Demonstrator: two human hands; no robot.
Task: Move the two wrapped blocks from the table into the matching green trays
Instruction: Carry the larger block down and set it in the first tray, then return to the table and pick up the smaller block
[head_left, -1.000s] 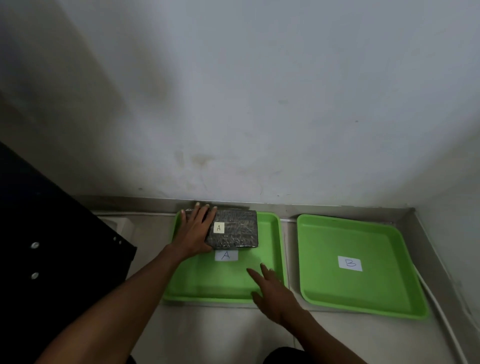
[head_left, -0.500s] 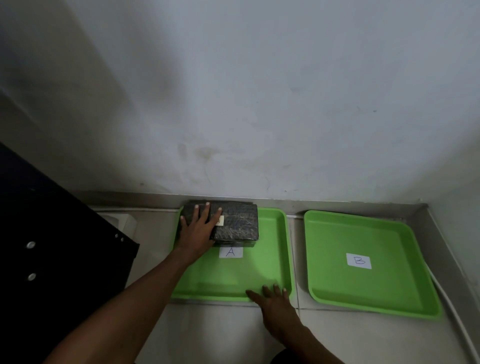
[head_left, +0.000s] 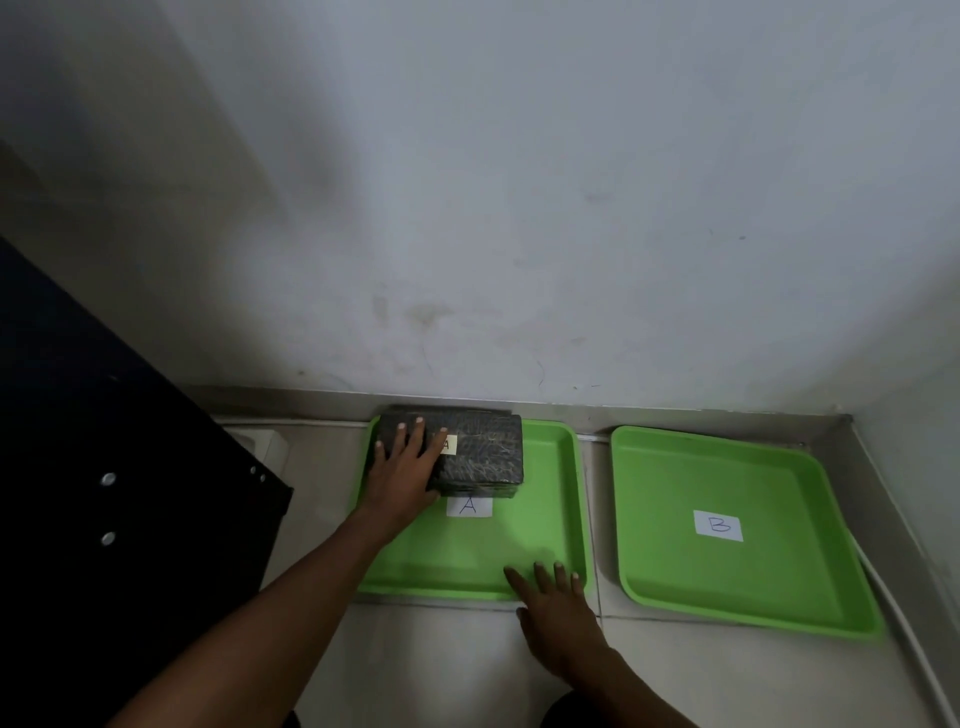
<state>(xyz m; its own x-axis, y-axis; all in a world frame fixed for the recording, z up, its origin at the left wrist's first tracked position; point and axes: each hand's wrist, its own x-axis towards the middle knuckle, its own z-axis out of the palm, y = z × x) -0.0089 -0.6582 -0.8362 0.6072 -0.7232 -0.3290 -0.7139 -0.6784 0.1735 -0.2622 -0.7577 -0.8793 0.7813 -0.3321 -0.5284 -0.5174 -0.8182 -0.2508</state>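
1. The left green tray (head_left: 545, 551), smooth plastic with rounded corners, holds a dark wrapped block (head_left: 483, 457) at its far left corner.
2. The right green tray (head_left: 779, 582) holds only a white label (head_left: 718, 526) reading "B".
3. The block's yellowish sticker (head_left: 448, 445) reads "A"; the tray's white label (head_left: 469, 506) reads "A" too.
4. The left hand (head_left: 402, 473) lies flat on the block, fingers spread.
5. The right hand (head_left: 558, 608) rests outstretched on the left tray's near rim, gripping nothing.

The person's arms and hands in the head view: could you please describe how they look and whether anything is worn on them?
Both forearms are bare up to the frame's bottom edge, with no sleeve showing. The left hand and the right hand wear no gloves, and no ring, watch or bracelet can be seen. The light is dim, so finer marks cannot be told.
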